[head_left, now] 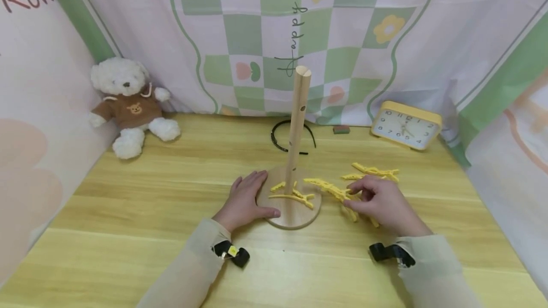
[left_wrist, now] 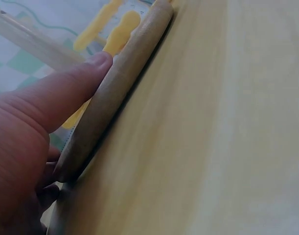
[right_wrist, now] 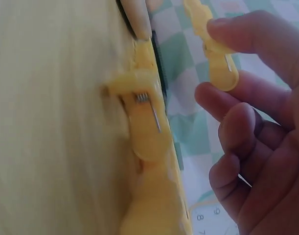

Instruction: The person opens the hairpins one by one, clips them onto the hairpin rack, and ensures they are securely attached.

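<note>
A wooden stand (head_left: pixel 298 122) with an upright post rises from a round base (head_left: pixel 293 220). My left hand (head_left: pixel 246 199) grips the base's left edge; in the left wrist view its thumb (left_wrist: pixel 73 88) lies on the rim. Several yellow hair clips (head_left: pixel 295 197) lie on the base around the post's foot. Between thumb and fingers, my right hand (head_left: pixel 381 201) pinches another yellow hair clip (right_wrist: pixel 222 68) by its handle end, its long jaws pointing left toward the post. Under and behind that hand, more yellow hair clips (head_left: pixel 376 171) lie on the table, some partly hidden.
Behind the stand lies a black headband (head_left: pixel 278 142), with a small red and green block (head_left: pixel 341 129) to its right. A yellow clock (head_left: pixel 406 125) stands at the back right. On the back left sits a white plush bear (head_left: pixel 136 108). A printed curtain (head_left: pixel 239 37) closes off the back.
</note>
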A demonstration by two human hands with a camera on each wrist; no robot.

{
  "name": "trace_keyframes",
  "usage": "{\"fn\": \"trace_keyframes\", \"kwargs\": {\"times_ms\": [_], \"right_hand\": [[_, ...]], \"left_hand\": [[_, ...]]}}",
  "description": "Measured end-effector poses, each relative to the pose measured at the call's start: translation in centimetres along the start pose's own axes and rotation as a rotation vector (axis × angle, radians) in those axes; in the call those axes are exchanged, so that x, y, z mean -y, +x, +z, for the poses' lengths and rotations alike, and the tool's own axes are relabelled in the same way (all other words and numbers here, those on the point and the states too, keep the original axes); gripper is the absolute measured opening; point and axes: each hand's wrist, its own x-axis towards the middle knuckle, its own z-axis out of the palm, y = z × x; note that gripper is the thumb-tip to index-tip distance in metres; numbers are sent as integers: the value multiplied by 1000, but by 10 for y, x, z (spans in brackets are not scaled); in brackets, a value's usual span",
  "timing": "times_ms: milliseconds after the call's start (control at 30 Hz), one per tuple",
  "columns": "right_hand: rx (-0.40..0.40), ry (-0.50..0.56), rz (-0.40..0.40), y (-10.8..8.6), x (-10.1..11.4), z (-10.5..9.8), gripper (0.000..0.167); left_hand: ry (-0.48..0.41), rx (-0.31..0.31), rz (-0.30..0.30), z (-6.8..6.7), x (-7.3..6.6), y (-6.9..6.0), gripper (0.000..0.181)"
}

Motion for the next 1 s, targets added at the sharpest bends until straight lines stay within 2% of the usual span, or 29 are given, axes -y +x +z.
{"fn": "trace_keyframes", "kwargs": {"times_ms": [200,433,600,733,1000], "right_hand": [[48,36,24,0,6,7,24],[30,17,-13,2,10,15,20],[18,-50,-54,4,13,23,20],[10,-89,-55,4,14,26,21],[-2,-70,-66,5,17,29,28]], "left_hand": [[8,7,-5,1,0,1,113],[9,11,-10,0,-1,1,113],[11,11,-14,-1,-2,1,113],[8,15,-16,-2,-2,0,112],[10,15,-13,-2,-2,0,113]]}}
